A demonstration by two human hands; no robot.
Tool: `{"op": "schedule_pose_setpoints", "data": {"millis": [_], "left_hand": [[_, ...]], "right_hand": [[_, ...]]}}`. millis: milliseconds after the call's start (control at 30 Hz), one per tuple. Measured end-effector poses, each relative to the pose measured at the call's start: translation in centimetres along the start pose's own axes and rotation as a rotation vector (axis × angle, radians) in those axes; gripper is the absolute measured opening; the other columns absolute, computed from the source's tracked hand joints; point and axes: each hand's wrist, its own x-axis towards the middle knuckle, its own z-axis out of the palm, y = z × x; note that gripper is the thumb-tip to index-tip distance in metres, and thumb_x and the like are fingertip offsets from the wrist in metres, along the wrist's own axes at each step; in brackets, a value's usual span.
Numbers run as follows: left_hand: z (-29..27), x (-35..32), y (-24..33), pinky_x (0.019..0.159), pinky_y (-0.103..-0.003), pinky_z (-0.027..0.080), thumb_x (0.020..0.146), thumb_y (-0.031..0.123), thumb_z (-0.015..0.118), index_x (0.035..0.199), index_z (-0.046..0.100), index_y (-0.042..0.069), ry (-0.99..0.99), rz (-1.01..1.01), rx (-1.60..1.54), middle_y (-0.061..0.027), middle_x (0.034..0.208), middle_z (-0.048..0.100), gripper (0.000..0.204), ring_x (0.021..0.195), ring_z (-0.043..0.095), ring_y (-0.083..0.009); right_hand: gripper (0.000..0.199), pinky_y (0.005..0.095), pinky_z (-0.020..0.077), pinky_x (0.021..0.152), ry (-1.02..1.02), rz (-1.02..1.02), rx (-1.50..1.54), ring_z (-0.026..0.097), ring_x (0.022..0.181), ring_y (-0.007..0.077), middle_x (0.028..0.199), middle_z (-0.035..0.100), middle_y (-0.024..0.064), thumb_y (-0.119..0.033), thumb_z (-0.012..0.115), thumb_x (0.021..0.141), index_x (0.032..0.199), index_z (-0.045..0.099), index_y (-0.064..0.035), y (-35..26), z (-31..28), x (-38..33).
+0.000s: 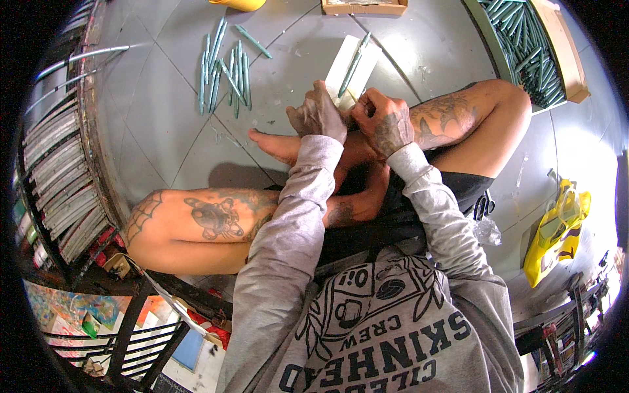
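In front of me, a teal pen (354, 65) lies slantwise on a pale, flat rectangular piece (342, 56) on the floor. My left hand (319, 114) is closed by the near left corner of that piece, its fingers curled and what they hold hidden. Close by on the right, my right hand (386, 119) is pinched, with a thin yellowish strip (352, 96) showing at its fingertips below the pen. Both hands are above my crossed legs. Several loose teal pens (211, 69) lie in two bunches to the left, with a single pen (253, 41) beyond them.
At the far right stands a box (557, 46) filled with many teal pens. A small cardboard box (364, 7) and a yellow object (239, 4) sit at the far edge. Shelves (62, 170) line the left; a yellow bag (558, 232) lies right on the tiled floor (177, 124).
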Motion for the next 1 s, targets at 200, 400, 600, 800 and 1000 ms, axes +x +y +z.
{"op": "schedule_pose_setpoints", "data": {"millis": [200,400,600,800,1000], "left_hand": [[-0.4,-0.1,0.2,0.081,-0.046,0.039,0.073,0.012,0.077,0.118,0.047,0.006,0.008,-0.009,-0.023,-0.0156,0.095,0.068,0.055,0.083,0.069,-0.0293],[-0.3,-0.2,0.1,0.08,-0.044,0.038,0.073,0.012,0.079,0.114,0.048,0.007,0.039,0.007,-0.063,-0.0151,0.093,0.068,0.052,0.082,0.069,-0.0285],[-0.1,-0.3,0.1,0.081,-0.044,0.038,0.073,0.011,0.079,0.115,0.049,0.008,0.058,0.01,-0.066,-0.0159,0.094,0.068,0.052,0.084,0.069,-0.0282],[0.0,-0.4,0.2,0.083,-0.046,0.038,0.075,0.009,0.075,0.117,0.049,0.006,0.082,-0.001,-0.059,-0.0166,0.093,0.068,0.05,0.085,0.069,-0.0288],[-0.2,-0.4,0.4,0.084,-0.048,0.038,0.078,0.007,0.071,0.117,0.048,0.007,0.074,-0.002,-0.072,-0.0168,0.092,0.068,0.045,0.086,0.068,-0.0309]], "right_hand": [[0.014,0.0387,0.0542,0.06,0.008,0.013,-0.011,0.069,0.063,0.0319,0.068,0.066,0.0148,-0.014,0.069,0.078,0.077,0.061,-0.0033,0.0,0.1,-0.1],[0.014,0.0387,0.0537,0.059,0.002,-0.001,0.005,0.068,0.062,0.0317,0.067,0.066,0.0148,-0.014,0.07,0.078,0.077,0.061,-0.0031,0.0,-0.1,-0.2],[0.014,0.038,0.0534,0.059,0.03,0.017,0.009,0.068,0.061,0.0311,0.066,0.065,0.0145,-0.014,0.07,0.078,0.077,0.06,-0.0032,0.1,0.0,-0.2],[0.013,0.0359,0.0532,0.059,0.03,0.029,0.017,0.068,0.061,0.0291,0.067,0.065,0.0141,-0.013,0.07,0.078,0.078,0.061,-0.0031,0.4,0.1,-0.1],[0.013,0.035,0.0534,0.06,0.032,0.029,0.005,0.068,0.061,0.0276,0.067,0.065,0.0137,-0.012,0.07,0.077,0.08,0.062,-0.0031,0.6,0.0,0.0]]}}
